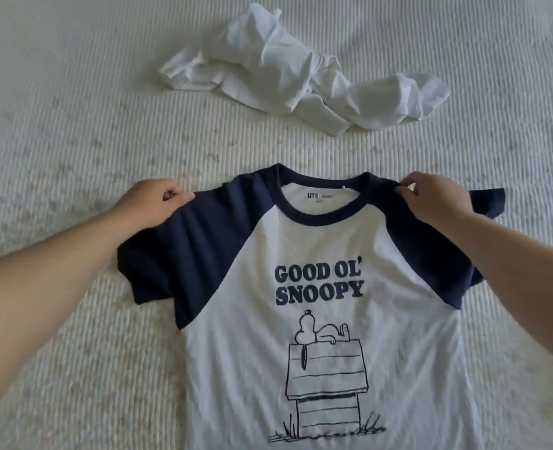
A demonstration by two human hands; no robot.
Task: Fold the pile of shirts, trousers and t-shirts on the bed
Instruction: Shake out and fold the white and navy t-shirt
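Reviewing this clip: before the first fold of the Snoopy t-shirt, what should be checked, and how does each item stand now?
1. Left hand pinches the left shoulder of the t-shirt: ok.
2. Right hand pinches the right shoulder: ok.
3. Print faces up, so a fold would tuck the sleeves over it: not ok.
4. Navy sleeves spread flat: not ok, both are rumpled.
5. Hem straight: cannot tell, out of frame.
6. White garment lies apart on the bed: ok.
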